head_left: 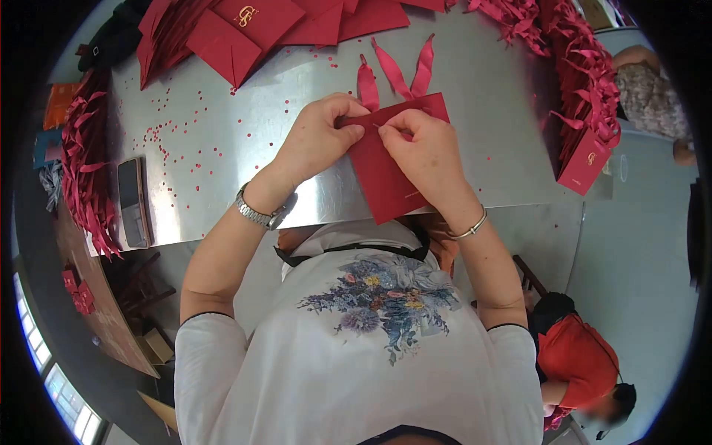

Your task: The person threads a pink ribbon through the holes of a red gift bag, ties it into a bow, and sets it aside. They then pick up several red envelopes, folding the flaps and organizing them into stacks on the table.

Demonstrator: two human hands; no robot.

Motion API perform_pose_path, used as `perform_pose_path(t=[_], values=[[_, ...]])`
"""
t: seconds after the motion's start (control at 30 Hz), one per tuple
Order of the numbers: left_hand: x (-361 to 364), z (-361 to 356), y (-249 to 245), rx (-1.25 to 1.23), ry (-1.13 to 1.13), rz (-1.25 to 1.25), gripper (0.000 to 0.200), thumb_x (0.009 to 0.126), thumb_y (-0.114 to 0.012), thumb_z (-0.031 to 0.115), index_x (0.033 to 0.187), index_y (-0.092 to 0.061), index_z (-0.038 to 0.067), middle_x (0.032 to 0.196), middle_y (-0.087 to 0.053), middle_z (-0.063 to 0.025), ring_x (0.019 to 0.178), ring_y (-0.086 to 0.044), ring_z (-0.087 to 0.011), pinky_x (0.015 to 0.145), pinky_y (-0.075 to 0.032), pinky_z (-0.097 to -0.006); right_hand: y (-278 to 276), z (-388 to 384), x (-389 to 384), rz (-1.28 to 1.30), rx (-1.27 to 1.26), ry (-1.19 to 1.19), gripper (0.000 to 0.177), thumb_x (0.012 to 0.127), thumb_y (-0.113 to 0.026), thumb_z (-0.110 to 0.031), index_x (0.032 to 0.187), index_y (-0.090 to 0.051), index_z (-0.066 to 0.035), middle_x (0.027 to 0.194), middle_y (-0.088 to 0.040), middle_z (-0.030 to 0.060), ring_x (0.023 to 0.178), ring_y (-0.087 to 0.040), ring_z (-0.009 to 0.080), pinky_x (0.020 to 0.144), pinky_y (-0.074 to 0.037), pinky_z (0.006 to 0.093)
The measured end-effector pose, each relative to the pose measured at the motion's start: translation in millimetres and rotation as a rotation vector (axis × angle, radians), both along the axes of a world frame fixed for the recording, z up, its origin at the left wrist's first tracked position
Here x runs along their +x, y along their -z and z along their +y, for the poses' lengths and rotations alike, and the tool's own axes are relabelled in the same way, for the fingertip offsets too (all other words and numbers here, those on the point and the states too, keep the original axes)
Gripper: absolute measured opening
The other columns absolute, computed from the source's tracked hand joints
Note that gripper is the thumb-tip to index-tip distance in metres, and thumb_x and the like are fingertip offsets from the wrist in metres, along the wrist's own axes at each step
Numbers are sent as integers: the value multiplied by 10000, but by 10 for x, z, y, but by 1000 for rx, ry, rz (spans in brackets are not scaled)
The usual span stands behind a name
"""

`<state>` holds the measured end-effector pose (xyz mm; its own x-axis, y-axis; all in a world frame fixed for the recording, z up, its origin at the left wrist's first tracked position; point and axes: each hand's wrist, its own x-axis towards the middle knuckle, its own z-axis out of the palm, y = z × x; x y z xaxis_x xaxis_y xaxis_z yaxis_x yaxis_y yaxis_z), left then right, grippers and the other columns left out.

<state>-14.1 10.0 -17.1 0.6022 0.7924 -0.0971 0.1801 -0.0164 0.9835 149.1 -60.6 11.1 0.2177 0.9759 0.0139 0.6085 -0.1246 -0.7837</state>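
Note:
A flat red gift bag (397,178) lies tilted over the front edge of the metal table, under both hands. My left hand (319,137) is closed at the bag's upper left edge, thumb on the front. Near the top of the bag, my right hand (426,152) makes a pinch with thumb and forefinger. What sits between those fingertips is too small to make out. Behind the bag's top edge, red ribbon ends (393,70) stick out, one beside my left fingers.
Stacked red bags (259,30) with gold print lie at the back. Rows of ribboned bags line the left (81,163) and right (586,89) edges. A phone (132,200) rests at left among red paper dots. A person in red (578,356) is at lower right.

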Motion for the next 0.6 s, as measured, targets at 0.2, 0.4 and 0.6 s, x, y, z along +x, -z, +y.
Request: perform_pose_path(t=[0.2, 0.4, 0.6], values=[[5, -6, -32, 9, -21, 16, 177, 781, -618, -17, 954, -634, -50, 975, -606, -105, 906, -593, -203, 831, -466, -288, 23, 10, -17, -83, 9, -15, 122, 768, -653, -167, 745, -660, -48, 670, -643, 131, 648, -629, 329, 642, -507, 409], [13, -10, 40, 200, -29, 63, 204, 758, -626, -10, 958, -611, -45, 982, -601, -138, 906, -597, -266, 827, -471, -322, 17, 83, -93, -288, -19, -38, 164, 791, -604, -179, 747, -643, -26, 695, -645, 165, 671, -637, 349, 640, -513, 445], [38, -65, 10, 414, -15, 91, 218, 736, -603, -36, 954, -593, -27, 960, -584, -162, 919, -569, -343, 809, -471, -368, -99, 120, -141, -520, -80, -127, 154, 785, -585, -152, 747, -636, -12, 705, -650, 180, 684, -660, 332, 624, -530, 430]])
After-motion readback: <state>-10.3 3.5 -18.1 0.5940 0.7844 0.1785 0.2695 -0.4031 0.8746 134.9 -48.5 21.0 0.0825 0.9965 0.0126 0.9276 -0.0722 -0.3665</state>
